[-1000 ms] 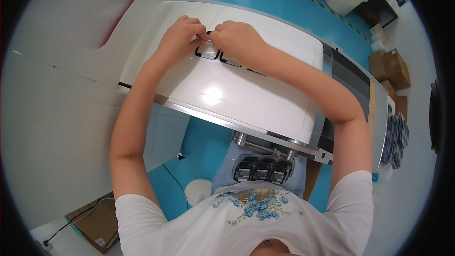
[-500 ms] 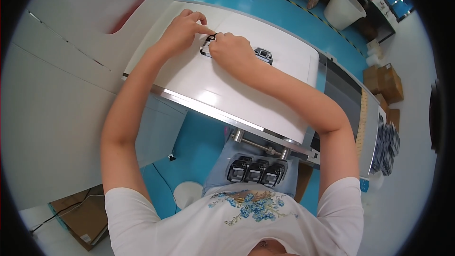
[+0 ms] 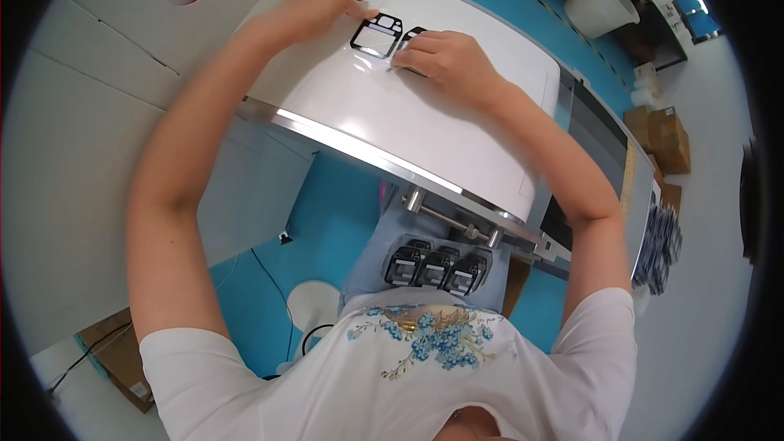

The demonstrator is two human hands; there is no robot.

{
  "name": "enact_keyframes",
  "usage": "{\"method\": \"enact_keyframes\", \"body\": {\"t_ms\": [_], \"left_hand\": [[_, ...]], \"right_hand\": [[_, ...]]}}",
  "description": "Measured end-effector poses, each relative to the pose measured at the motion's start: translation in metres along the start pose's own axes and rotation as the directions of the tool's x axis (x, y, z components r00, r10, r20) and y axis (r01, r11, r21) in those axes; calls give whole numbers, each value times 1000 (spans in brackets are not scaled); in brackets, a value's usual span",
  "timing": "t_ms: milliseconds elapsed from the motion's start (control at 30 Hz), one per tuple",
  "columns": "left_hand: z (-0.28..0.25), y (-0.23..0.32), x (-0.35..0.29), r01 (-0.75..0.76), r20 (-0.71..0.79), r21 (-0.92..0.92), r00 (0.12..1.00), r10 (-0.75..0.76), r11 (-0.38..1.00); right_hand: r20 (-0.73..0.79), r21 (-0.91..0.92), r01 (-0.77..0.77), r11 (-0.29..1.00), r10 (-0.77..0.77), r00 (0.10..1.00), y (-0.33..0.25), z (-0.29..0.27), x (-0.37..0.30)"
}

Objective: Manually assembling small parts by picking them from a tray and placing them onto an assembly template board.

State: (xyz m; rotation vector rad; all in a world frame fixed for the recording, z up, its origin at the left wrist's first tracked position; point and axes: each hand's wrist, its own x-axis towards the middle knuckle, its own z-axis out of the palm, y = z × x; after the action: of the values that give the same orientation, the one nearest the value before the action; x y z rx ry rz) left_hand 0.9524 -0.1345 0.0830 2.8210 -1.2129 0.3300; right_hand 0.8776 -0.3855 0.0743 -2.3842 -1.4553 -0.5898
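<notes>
On the white platen (image 3: 327, 98) lies a flat panel with a black border and window-like openings (image 3: 380, 36). My left hand (image 3: 327, 4) rests at its upper left corner, one fingertip touching there and the other fingers bent and apart. Close beside the first panel, to its right, a second black-bordered panel (image 3: 415, 33) is largely covered by my right hand (image 3: 453, 65). The fingers of that hand are closed together over its edge. On my lap is a clear tray (image 3: 482, 255) holding three stacks of similar black-framed parts.
A metal rail (image 3: 367, 159) runs along the platen's near edge. To the right are a wooden ruler strip (image 3: 627, 184), cardboard boxes (image 3: 668, 139) and a pile of dark sheets (image 3: 657, 253). A white machine housing (image 3: 90, 171) stands on the left.
My right hand has left the first panel and is now over the second, which shows close beside the first. My left hand stays near the first panel's corner. The whole view has shifted.
</notes>
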Motion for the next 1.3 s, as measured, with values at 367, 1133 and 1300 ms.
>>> {"method": "enact_keyframes", "body": {"t_ms": [367,1133,1300], "left_hand": [[-12,-1,17,-90,49,-33,995,92,995],[-14,60,65,-378,-29,48,925,379,925],[-1,76,68,-369,-66,-111,929,363,923]], "right_hand": [[-125,127,-157,979,173,977,1,-4,-29],[51,253,-484,838,488,871,-50,-47,-47],[134,263,-602,754,590,797,-50,-44,-54]]}}
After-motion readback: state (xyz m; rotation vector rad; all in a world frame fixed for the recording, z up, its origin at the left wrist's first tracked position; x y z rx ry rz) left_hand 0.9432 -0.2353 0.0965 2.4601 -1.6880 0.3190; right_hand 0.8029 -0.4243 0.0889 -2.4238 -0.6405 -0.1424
